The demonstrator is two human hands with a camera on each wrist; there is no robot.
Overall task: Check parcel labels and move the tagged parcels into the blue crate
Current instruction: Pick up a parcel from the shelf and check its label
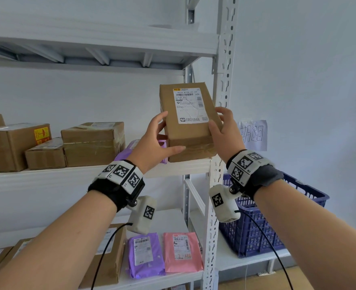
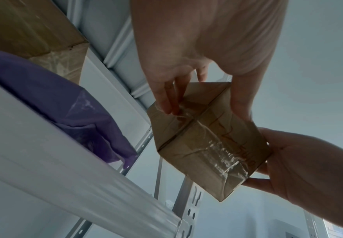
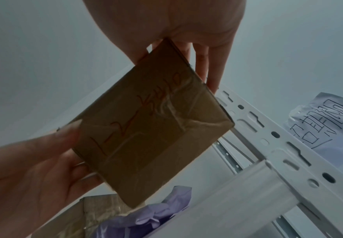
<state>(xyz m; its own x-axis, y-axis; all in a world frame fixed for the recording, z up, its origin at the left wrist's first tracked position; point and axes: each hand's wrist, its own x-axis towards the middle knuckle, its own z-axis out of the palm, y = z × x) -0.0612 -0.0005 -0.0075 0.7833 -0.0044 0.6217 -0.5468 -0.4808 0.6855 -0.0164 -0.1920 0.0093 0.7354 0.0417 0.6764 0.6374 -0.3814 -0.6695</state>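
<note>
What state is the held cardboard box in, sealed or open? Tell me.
Sealed. The cardboard box, held between the left hand and right hand, has clear tape across its closed flap seam, and no flap is lifted.

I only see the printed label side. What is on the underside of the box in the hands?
The underside of the box shows clear tape and red handwritten marks. Fingers of the left hand and right hand cover its edges; the writing is hard to read.
</note>
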